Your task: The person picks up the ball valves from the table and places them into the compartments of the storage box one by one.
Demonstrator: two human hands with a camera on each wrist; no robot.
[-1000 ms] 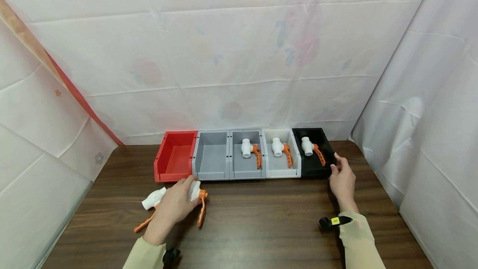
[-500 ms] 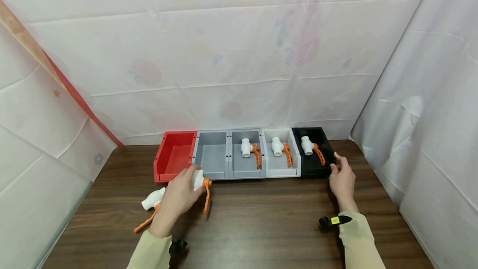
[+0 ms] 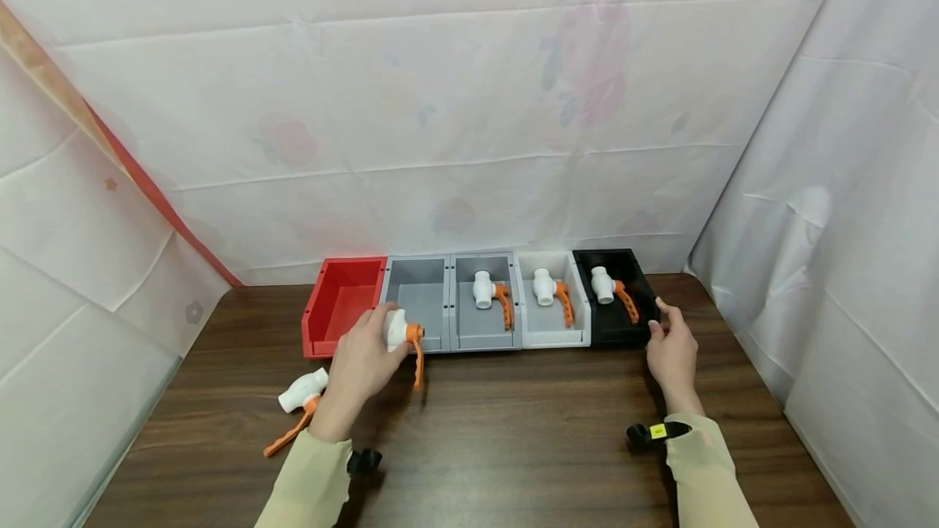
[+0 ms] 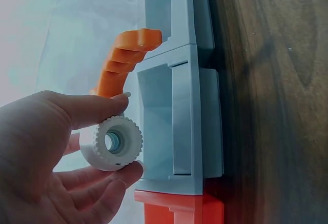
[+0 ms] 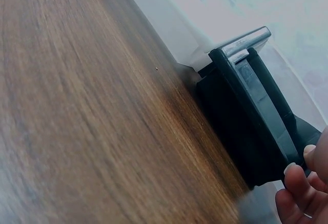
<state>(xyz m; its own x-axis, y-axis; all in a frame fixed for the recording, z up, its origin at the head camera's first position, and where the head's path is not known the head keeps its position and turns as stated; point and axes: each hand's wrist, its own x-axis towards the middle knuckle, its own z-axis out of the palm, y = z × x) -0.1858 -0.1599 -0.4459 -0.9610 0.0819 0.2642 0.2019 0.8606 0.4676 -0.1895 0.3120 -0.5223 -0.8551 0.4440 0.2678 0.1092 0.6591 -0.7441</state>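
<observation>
My left hand (image 3: 361, 367) grips a white ball valve (image 3: 396, 330) with an orange lever, held up at the front of the left grey bin (image 3: 418, 300). The left wrist view shows thumb and fingers round the valve's white body (image 4: 91, 149), its ribbed open end facing the camera and the orange lever (image 4: 119, 62) beyond the thumb. My right hand (image 3: 673, 355) pinches the right front corner of the black bin (image 3: 616, 336); in the right wrist view thumb and fingertips (image 5: 293, 175) meet at its rim. Another ball valve (image 3: 302, 392) lies on the table left of my left wrist.
Left to right stand a red bin (image 3: 341, 347), two grey bins, a white bin (image 3: 553, 341) and the black one, side by side. The right grey bin (image 3: 484, 341), the white and the black each hold one ball valve. A cloth backdrop (image 3: 455, 145) hangs behind.
My left hand has raised the ball valve and carried it forward and right, from before the red bin to the left grey bin's front. The right hand keeps its place.
</observation>
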